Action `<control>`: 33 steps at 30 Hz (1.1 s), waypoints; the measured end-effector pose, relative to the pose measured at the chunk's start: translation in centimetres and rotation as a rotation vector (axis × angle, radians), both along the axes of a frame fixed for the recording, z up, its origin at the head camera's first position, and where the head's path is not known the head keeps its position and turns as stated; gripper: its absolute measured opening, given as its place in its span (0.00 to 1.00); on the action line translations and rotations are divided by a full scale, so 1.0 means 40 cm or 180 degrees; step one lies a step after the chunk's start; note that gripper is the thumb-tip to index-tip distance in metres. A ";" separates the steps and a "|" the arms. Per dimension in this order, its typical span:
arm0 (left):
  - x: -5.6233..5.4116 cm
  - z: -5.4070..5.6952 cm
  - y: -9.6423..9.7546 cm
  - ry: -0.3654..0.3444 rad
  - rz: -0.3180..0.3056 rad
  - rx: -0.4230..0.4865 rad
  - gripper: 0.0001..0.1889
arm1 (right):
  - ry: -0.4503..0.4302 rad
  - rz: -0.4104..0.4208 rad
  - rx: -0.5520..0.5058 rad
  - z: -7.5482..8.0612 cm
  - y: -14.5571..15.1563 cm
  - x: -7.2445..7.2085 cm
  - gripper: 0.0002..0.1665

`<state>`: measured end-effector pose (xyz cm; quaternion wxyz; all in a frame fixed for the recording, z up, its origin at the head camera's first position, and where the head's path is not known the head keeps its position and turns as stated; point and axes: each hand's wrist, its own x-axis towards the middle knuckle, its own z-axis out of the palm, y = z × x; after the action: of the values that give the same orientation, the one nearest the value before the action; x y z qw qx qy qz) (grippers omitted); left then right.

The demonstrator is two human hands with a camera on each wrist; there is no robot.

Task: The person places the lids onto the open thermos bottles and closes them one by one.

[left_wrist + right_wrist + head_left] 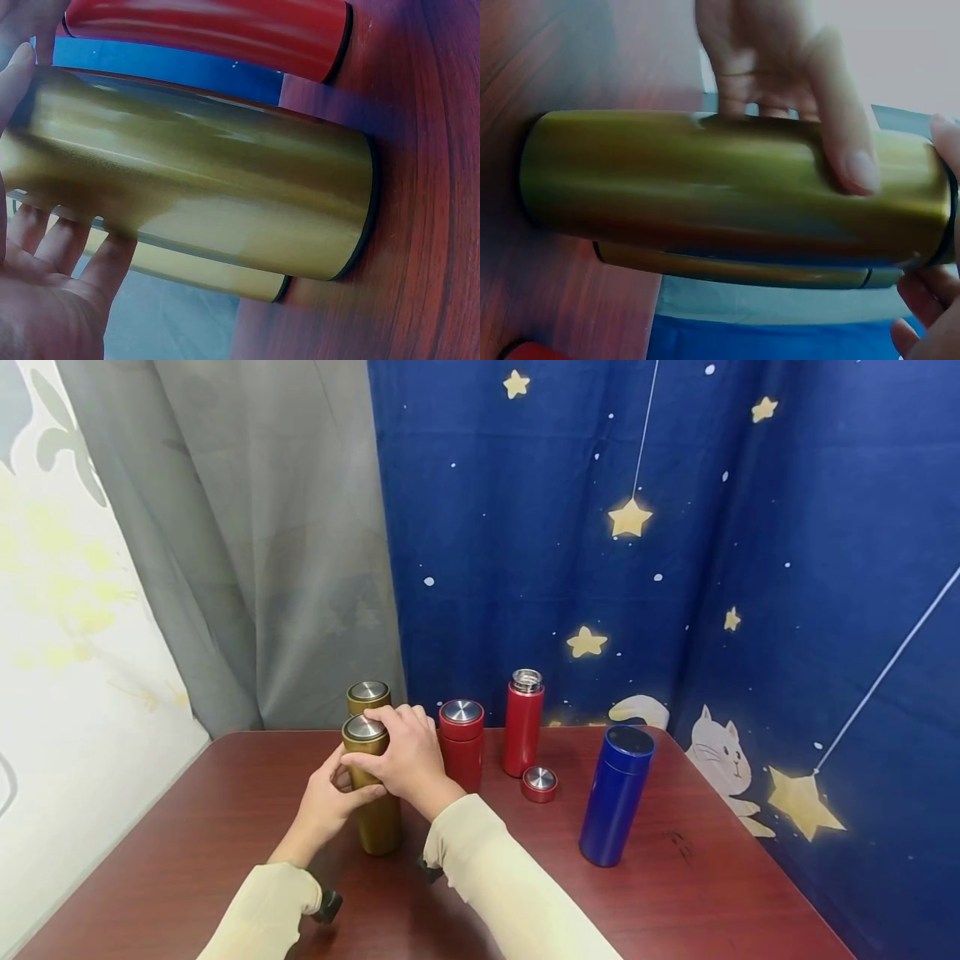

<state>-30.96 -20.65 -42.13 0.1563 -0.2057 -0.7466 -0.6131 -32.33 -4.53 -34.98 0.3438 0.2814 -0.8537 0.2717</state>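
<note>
A gold thermos bottle stands upright near the table's middle, topped by a steel-faced lid. My left hand holds its body from the left, fingers behind and thumb across the front. From the right, my right hand grips the lid between thumb and fingers. In the right wrist view, the left thumb lies along the gold bottle just below the lid end. Directly behind it stands a second gold thermos bottle, capped and mostly hidden.
Right of my hands is a capped red thermos bottle. Farther right stands an uncapped red thermos bottle, its red lid lying on the table. A blue thermos bottle stands at the right. Curtains hang behind.
</note>
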 end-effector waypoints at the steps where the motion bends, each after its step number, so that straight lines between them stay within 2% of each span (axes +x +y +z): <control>1: 0.000 -0.001 0.001 0.0015 -0.0016 0.0010 0.43 | 0.0066 -0.0074 -0.0013 -0.002 -0.004 0.003 0.36; 3: 0.000 -0.002 0.001 0.0059 -0.0029 0.0011 0.44 | 0.0116 -0.0169 -0.0062 -0.006 -0.009 0.008 0.36; 5: -0.001 -0.005 0.001 0.0095 -0.0034 0.0011 0.44 | 0.0009 -0.0106 -0.0121 -0.009 -0.009 0.012 0.35; 7: 0.001 -0.004 0.000 0.0075 -0.0010 -0.0012 0.45 | -0.0265 0.0148 -0.0195 -0.007 -0.001 0.015 0.33; 12: 0.002 -0.001 -0.006 -0.0045 0.0073 -0.0081 0.46 | -0.1217 0.1005 -0.0479 0.000 0.039 0.010 0.32; 15: 0.001 -0.001 -0.004 -0.0058 0.0084 -0.0083 0.46 | -0.1456 0.1221 -0.0584 -0.004 0.056 0.002 0.32; 18: 0.001 0.000 0.001 -0.0067 0.0074 -0.0105 0.46 | -0.1447 0.1244 -0.0587 -0.009 0.066 -0.004 0.33; 22: 0.003 0.002 0.006 -0.0082 0.0105 -0.0097 0.46 | -0.1293 0.1104 -0.0497 -0.011 0.069 -0.008 0.33; 29: 0.005 0.002 0.007 -0.0001 0.0104 -0.0047 0.46 | -0.0865 0.0837 -0.0457 -0.013 0.055 -0.011 0.34; 33: 0.005 -0.003 0.005 0.0038 0.0081 -0.0030 0.45 | -0.0520 0.0569 -0.0384 -0.019 0.039 -0.003 0.34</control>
<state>-30.77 -20.44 -42.26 0.1675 -0.2006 -0.7511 -0.6063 -32.46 -2.96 -35.75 0.2638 0.3122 -0.8325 0.3741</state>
